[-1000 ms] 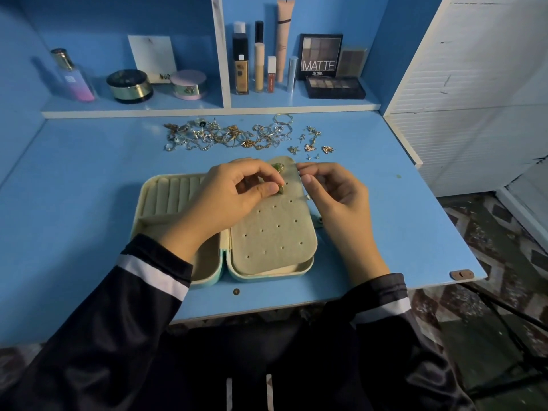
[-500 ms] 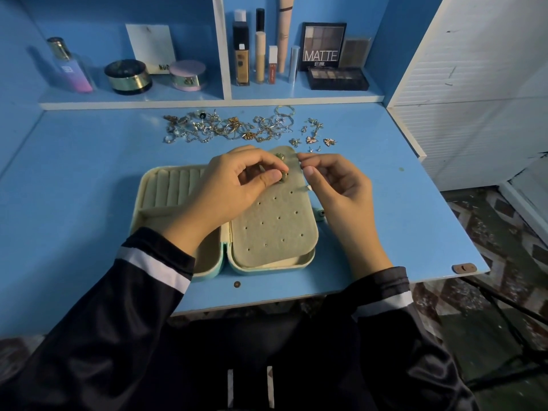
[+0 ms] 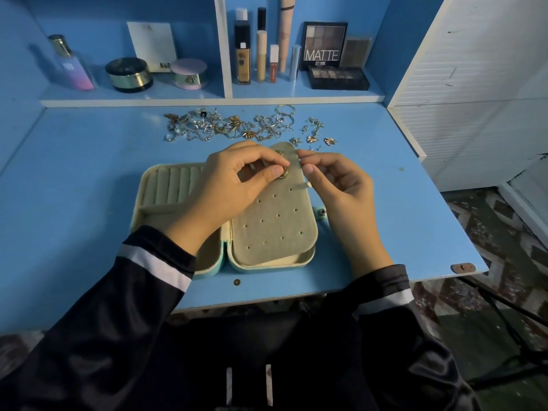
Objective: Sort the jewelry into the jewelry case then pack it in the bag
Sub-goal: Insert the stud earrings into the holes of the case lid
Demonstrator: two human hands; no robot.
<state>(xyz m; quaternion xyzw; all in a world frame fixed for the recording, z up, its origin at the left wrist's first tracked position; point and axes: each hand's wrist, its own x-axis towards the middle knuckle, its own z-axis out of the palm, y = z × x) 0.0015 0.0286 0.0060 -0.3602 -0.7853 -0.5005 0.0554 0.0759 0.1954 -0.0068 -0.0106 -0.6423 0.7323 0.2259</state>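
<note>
An open mint jewelry case (image 3: 308, 258) lies on the blue desk. Its right half carries a beige earring flap (image 3: 274, 226) with rows of holes. My left hand (image 3: 234, 185) pinches a small gold earring (image 3: 284, 174) against the top of the flap. Another gold stud (image 3: 278, 151) sits in the flap just above it. My right hand (image 3: 341, 185) is beside it at the flap's right edge, its thumb and forefinger pinched on something too small to make out. Loose gold and silver jewelry (image 3: 231, 127) lies in a heap behind the case.
Ring rolls (image 3: 173, 182) fill the case's left half. A few loose earrings (image 3: 315, 137) lie to the right of the heap. Cosmetics stand on the shelf (image 3: 207, 100) behind: a perfume bottle (image 3: 71, 65), jars, tubes and eyeshadow palettes (image 3: 338, 77). The desk's edge is at the right, with floor beyond.
Both hands have stayed at the top of the flap with only slight finger movement around the earring. The camera view has shifted a little.
</note>
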